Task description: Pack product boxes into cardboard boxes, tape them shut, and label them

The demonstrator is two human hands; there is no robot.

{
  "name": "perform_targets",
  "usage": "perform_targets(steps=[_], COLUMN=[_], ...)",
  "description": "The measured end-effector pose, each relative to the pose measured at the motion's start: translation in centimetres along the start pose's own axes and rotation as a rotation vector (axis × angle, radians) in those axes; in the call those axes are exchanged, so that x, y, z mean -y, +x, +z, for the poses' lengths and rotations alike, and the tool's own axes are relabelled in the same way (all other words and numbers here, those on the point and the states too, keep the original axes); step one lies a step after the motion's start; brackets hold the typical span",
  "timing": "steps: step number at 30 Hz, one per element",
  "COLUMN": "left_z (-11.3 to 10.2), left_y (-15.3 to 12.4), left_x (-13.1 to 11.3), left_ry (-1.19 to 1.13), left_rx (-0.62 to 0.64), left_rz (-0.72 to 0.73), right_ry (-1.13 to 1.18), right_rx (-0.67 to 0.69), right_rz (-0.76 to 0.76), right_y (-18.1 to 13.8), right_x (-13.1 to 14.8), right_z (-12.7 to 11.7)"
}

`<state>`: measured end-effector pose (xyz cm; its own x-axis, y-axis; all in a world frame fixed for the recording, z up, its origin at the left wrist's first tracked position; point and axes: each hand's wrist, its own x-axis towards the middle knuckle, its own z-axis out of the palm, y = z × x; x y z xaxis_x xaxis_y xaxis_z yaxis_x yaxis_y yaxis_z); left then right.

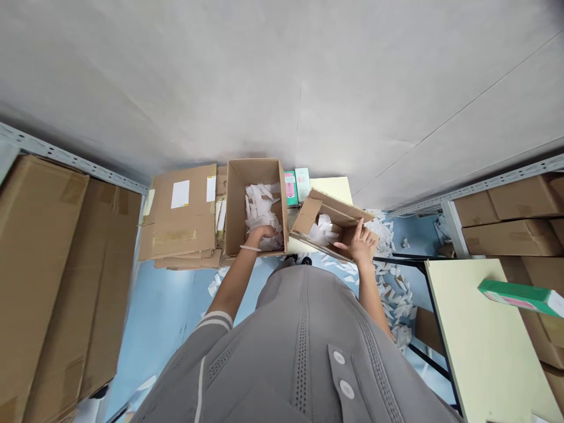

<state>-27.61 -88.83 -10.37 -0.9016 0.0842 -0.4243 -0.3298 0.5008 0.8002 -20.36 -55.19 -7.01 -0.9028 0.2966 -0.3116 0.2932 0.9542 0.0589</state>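
My left hand (pixel 261 235) reaches into an open tall cardboard box (pixel 236 205) and closes on a bunch of white paper scraps (pixel 261 205) inside it. My right hand (pixel 361 244) grips the near rim of a smaller open cardboard box (pixel 308 214), which is tilted and holds more white scraps (pixel 324 230). Both boxes rest on a pale yellow table (pixel 337 188) in front of me.
Flattened cartons (pixel 183 214) lie left of the tall box. Two small coloured packages (pixel 296 186) stand behind the boxes. White scraps litter the blue floor (pixel 392 282). A second yellow table (pixel 480 346) at right carries a green box (pixel 522 295). Shelves of cartons (pixel 48 264) flank both sides.
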Motion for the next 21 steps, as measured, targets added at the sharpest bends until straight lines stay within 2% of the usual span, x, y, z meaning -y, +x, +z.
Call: perform_targets(steps=[4,7,9,12,15,18,21], left_z=[-1.5,-2.9,-3.8,-4.5,-4.4,-3.2,-0.9], left_y=[0.0,-0.6,-1.7,-4.0,-6.5,-8.3,-9.0], left_x=[-0.1,-0.9,-2.0,-4.6,-8.0,-11.2,-13.4], left_ry=[0.180,0.278,0.317,0.296,0.212,0.145,0.153], left_rx=[0.019,-0.078,-0.192,-0.401,-0.498,-0.467,-0.302], left_rz=[-0.204,-0.241,-0.223,-0.103,0.106,0.334,0.494], right_ry=[0.026,0.041,0.051,0.064,0.069,0.074,0.090], right_rx=[0.019,0.026,0.031,0.041,0.034,0.021,0.006], right_rz=[0.012,0.017,0.020,0.030,0.031,0.009,-0.006], right_y=[-0.1,-0.2,-0.3,-0.5,-0.6,-0.7,-0.8], right_x=[0.1,0.2,0.3,0.5,0.6,0.5,0.4], right_z=[-0.2,-0.4,-0.6,-0.9,-1.1,-1.2,-1.2])
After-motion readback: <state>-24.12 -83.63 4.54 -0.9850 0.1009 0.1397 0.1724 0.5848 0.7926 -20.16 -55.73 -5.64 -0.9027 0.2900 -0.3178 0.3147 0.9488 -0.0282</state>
